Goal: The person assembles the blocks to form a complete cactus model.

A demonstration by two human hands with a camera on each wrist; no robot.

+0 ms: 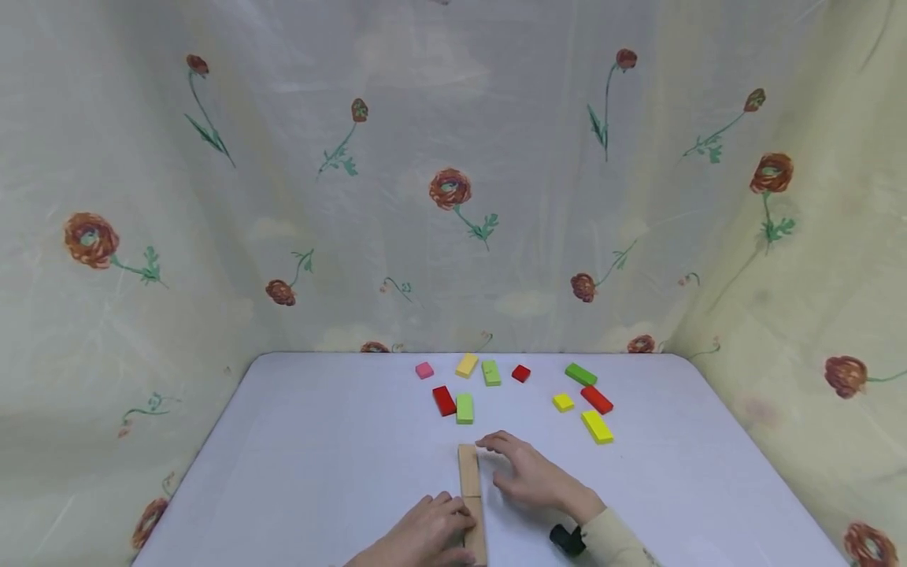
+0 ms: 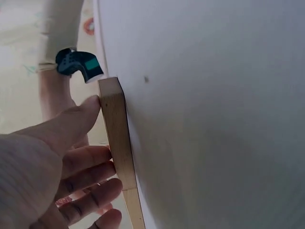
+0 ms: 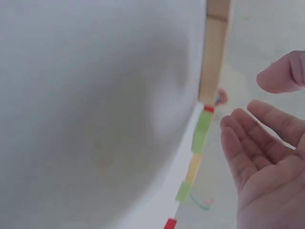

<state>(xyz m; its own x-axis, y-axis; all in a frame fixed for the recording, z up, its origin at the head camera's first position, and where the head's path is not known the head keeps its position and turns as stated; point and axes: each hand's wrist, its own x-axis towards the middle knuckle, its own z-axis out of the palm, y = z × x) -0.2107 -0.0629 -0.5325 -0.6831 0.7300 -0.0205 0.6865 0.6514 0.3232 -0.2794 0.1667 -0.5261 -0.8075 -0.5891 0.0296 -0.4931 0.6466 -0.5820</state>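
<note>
Two plain wooden blocks lie end to end in a line, the far one (image 1: pixel 469 470) meeting the near one (image 1: pixel 478 543). My left hand (image 1: pixel 421 533) rests against the near block from the left; in the left wrist view its thumb and fingertips (image 2: pixel 113 187) touch the wood (image 2: pixel 119 133), fingers loosely bent. To the right of the far block, my right hand (image 1: pixel 538 478) is held with thumb and fingers apart. Nothing is in that hand (image 3: pixel 269 157) in the right wrist view, where a gap separates it from the wooden block (image 3: pixel 213 62).
Farther back lie several coloured blocks, including a dark red one (image 1: pixel 444 401), a light green one (image 1: pixel 464 409), a pink one (image 1: pixel 424 370) and a yellow one (image 1: pixel 597 427). A black wrist device (image 1: pixel 568 540) is at my right sleeve. Flowered cloth (image 1: pixel 453 276) hangs behind the table.
</note>
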